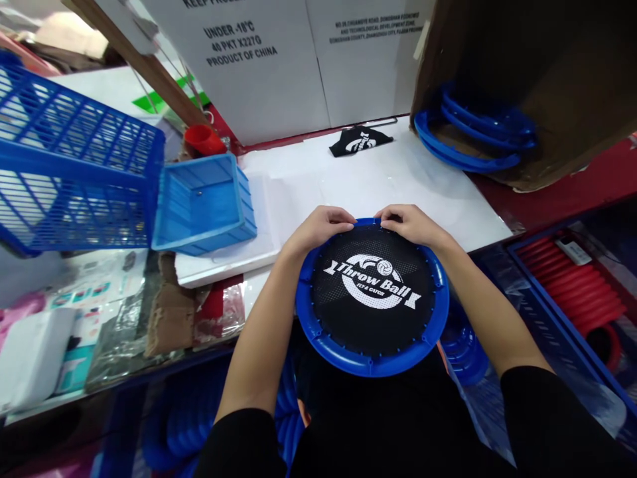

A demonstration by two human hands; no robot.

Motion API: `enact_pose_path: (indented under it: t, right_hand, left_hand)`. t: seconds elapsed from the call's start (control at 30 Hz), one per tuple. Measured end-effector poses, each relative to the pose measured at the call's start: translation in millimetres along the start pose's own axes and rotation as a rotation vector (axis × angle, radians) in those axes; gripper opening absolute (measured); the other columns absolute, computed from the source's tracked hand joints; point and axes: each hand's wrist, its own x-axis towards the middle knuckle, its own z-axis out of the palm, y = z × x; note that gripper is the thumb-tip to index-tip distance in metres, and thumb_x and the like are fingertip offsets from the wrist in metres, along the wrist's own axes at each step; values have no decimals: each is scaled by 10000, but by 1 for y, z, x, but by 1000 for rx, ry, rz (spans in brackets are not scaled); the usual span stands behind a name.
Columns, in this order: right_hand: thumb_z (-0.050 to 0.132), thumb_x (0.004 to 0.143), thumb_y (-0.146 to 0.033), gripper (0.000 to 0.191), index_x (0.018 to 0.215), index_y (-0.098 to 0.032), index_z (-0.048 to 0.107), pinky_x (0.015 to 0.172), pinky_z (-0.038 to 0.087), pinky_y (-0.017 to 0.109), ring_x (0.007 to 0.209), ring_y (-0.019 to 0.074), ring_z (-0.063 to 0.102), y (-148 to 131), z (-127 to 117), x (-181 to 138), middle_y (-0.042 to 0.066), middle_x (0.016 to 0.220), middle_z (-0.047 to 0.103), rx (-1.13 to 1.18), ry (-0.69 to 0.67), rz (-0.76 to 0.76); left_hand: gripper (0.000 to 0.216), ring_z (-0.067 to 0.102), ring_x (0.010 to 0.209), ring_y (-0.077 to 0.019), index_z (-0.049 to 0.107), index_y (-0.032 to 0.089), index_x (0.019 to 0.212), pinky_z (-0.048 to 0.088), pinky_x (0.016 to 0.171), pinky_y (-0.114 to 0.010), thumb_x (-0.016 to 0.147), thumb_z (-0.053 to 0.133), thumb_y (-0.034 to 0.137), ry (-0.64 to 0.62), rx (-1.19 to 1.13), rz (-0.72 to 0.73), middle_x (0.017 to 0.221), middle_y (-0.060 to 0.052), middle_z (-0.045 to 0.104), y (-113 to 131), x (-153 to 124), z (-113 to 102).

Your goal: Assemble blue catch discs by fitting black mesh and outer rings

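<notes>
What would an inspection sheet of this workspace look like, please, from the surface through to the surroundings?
Surface: white tabletop, partly covered.
Job's things: blue-rimmed "Throw Ball" disc at the near edge; black printed cloth farther back.
Clutter: light-blue bin, red cup beside it.
Hands: left hand and right hand pinch the disc's far edge.
Cables: nothing clearly identifiable.
Surroundings: printed white carton behind; cardboard box right, holding blue rings; blue basket left.

left hand (324, 226): pinching | right hand (412, 224): pinching | arms (259, 330): extended forward
</notes>
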Motion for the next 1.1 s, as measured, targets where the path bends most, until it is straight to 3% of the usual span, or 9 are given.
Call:
enact_pose_path:
  t: [0.2,0.4,0.6,0.8,0.97,1.1]
  right_hand:
    - [679,872,-324,101,821,-237,677,1106,508,523,1129,283,705,1,0,-1,82,1229,798,45,-5,-1]
    - [680,887,-348,115,845,-240,677,1102,505,517,1142,281,698,1,0,-2,88,1258,787,59,-54,-6]
    - [663,875,-345,113,838,-238,670,1113,490,522,1161,285,690,1,0,-2,88,1247,777,10,-58,-48]
    - [602,933,-321,142,953,-241,718,980,550,468,995,261,699,-4,0,6,68,1051,779,-87,-74,-26]
    - [624,964,-341,138,940,-246,722,1037,530,483,1083,283,692,-13,7,17,88,1103,760,-220,-133,-205]
    - [612,961,-271,123,864,-260,687,1033,526,486,1082,286,696,-13,16,17,81,1109,771,-222,-146,-214]
  left_hand:
    - [215,748,821,-211,791,186,998,608,834,-373,798,821,258,78,6,-12,839,-61,804,-1,0,5]
    - [280,759,849,-218,791,175,1052,612,856,-380,800,831,292,-21,4,-10,854,-68,806,2,-4,-2]
    - [224,745,832,-209,793,195,1014,609,854,-376,818,794,302,-31,39,14,846,-58,799,0,-3,0]
    - [202,740,851,-203,794,210,1016,601,890,-374,833,735,274,3,144,50,883,-51,809,4,-6,3]
    - [253,741,1035,-228,808,222,1026,565,984,-382,938,651,399,-42,223,139,1077,-68,829,14,-10,8]
    - [216,728,986,-224,793,224,928,547,981,-384,915,670,400,-37,257,167,1012,-54,823,14,-8,16]
